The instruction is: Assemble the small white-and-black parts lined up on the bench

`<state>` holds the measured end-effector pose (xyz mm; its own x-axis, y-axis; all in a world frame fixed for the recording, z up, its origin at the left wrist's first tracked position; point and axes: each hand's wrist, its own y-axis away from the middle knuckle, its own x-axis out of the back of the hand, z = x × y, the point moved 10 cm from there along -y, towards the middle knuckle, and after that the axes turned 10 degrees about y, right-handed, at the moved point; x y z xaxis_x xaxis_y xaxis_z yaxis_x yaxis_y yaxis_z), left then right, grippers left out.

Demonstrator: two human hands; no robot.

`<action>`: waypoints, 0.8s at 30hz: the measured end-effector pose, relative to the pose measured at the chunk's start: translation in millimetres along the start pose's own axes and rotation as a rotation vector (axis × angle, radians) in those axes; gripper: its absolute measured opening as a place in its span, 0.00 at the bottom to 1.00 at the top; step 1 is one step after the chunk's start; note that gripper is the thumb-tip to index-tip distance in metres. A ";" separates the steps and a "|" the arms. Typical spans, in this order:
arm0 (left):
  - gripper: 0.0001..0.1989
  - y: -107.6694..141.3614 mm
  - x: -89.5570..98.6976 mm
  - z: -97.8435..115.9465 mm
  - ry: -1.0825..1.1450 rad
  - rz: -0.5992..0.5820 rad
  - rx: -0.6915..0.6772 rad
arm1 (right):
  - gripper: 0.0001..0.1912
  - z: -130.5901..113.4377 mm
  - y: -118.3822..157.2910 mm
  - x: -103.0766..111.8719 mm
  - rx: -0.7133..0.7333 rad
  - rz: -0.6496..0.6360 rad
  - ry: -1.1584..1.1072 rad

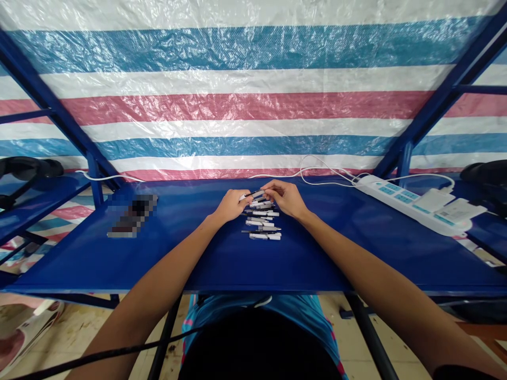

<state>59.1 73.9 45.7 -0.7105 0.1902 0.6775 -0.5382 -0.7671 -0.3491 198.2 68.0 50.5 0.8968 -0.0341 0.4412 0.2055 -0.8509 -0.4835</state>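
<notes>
My left hand is closed in a pinch on one end of a pen. The pen is held above the far end of a row of pens, with a thin dark section showing between the hands. My right hand has its thumb and fingers closed on the pen's other end. Just below my hands, several white and grey pens lie crosswise in a column on the blue table. Thin dark tips or refills stick out to the left of some. My fingers partly hide the farthest ones.
A white power strip with plugged-in adapters and a white cable lies at the right. To the left is a blurred-out, phone-like object. Blue metal posts frame the table, with striped plastic sheeting behind. Black headphones lie far left.
</notes>
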 end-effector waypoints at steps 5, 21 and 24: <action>0.19 1.8 6.8 3.2 0.051 0.064 -0.030 | 0.16 0.5 0.3 -0.1 -0.002 0.003 -0.016; 0.13 -0.4 8.6 -6.6 -0.038 0.093 0.022 | 0.14 -1.2 0.6 3.7 0.012 0.008 0.107; 0.13 -0.5 9.4 -7.8 -0.042 0.094 0.025 | 0.16 2.1 -0.1 3.5 -0.008 0.004 0.090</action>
<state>49.2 80.9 47.2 -0.7373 0.0907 0.6694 -0.4579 -0.7957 -0.3965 202.2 69.1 50.5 0.8583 -0.0841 0.5062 0.1989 -0.8548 -0.4793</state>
